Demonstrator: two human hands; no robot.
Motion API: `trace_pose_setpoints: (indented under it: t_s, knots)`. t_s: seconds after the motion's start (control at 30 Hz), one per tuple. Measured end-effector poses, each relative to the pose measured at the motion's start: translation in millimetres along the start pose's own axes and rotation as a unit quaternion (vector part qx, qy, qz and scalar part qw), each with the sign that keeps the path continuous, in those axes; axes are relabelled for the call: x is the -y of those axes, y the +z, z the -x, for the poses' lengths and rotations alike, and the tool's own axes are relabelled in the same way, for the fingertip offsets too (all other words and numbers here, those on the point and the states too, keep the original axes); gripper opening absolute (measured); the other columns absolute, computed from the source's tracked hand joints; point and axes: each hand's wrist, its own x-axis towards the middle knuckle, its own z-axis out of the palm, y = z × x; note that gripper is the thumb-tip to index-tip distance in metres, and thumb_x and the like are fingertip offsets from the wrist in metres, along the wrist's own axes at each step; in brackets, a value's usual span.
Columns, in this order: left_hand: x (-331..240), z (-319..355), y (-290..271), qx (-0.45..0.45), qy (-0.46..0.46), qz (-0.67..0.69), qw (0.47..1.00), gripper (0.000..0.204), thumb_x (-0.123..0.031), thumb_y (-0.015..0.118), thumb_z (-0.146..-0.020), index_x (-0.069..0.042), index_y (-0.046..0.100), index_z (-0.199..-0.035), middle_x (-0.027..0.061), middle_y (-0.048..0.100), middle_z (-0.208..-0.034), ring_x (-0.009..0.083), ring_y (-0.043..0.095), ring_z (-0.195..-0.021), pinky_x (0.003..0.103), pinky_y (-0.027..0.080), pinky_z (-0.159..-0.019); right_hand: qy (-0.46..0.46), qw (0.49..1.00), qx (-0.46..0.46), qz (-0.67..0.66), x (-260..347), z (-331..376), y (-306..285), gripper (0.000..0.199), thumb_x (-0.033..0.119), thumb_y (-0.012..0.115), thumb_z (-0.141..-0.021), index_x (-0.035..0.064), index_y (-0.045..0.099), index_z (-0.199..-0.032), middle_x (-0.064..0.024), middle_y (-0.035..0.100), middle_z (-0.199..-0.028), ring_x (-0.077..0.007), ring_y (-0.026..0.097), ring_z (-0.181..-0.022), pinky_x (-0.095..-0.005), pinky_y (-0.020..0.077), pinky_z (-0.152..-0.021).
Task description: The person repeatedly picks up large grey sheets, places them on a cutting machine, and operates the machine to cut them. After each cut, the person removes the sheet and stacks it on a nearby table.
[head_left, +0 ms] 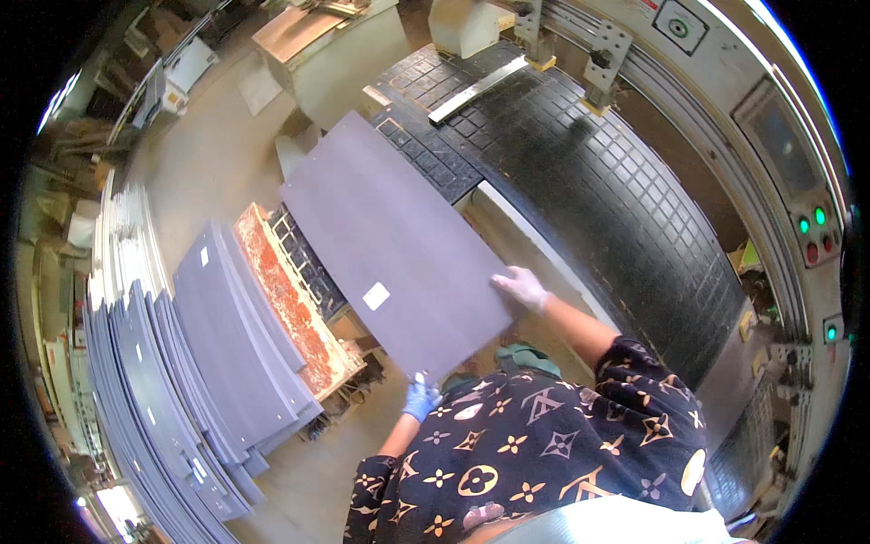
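A large flat grey-violet panel slants across the middle of the view, with a small white label on its upper face. My left hand, in a blue glove, grips the panel's near left corner. On its right edge, near the close end, my right hand in a pale glove holds on, thumb side over the top. The fingers under the panel are hidden. The panel's far end reaches over the edge of a black gridded machine bed.
To the left, several similar panels lie in stacks beside a worn reddish board. A pale metal bar lies on the machine bed. A control panel with lit green buttons stands at right. A pale cabinet stands beyond.
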Motion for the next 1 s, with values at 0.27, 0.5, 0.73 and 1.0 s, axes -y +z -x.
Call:
trace_pose_setpoints:
  t_s: [0.27,0.5,0.73,1.0]
  knots:
    - [50,-51,-5,0.017,0.111,-0.517,0.848,0.062,-0.053,0.047,-0.078,0.000,0.046,-0.109,0.0178,0.056,-0.099,0.0303,0.057,-0.084,0.041,0.045,-0.070,0.100,0.961,-0.247,-0.074,-111,153,17,0.053,0.041,0.061,-0.073,-0.0034,0.055,-0.101,-0.0175,0.061,-0.090,-0.0238,0.059,-0.082,-0.0319,0.0449,-0.075]
    - [-86,-62,10,0.096,0.110,-0.189,0.971,0.041,-0.043,0.059,-0.076,-0.007,0.050,-0.093,0.0073,0.054,-0.082,0.0189,0.053,-0.063,0.031,0.048,-0.049,0.203,0.948,-0.188,-0.157,-57,185,40,0.051,0.043,0.046,-0.082,-0.0014,0.054,-0.105,-0.0134,0.059,-0.100,-0.0211,0.055,-0.091,-0.0319,0.0418,-0.080]
    - [-218,-129,40,0.111,0.224,0.120,0.961,0.018,-0.026,0.058,-0.081,-0.018,0.042,-0.076,-0.0037,0.042,-0.055,0.0097,0.035,-0.038,0.026,0.029,-0.033,0.089,0.919,0.013,-0.384,26,87,34,0.047,0.031,0.052,-0.080,-0.0011,0.046,-0.114,-0.0140,0.052,-0.110,-0.0220,0.053,-0.091,-0.0316,0.0422,-0.080]
    - [-158,-88,123,0.025,0.056,0.081,0.995,0.051,-0.028,0.059,-0.078,-0.017,0.035,-0.121,0.0051,0.040,-0.120,0.0253,0.043,-0.102,0.042,0.048,-0.066,0.074,0.952,-0.234,0.183,30,-27,-69,0.079,0.049,0.051,-0.071,0.0030,0.024,-0.129,-0.0164,0.030,-0.132,-0.0275,0.033,-0.120,-0.0373,0.0318,-0.095]
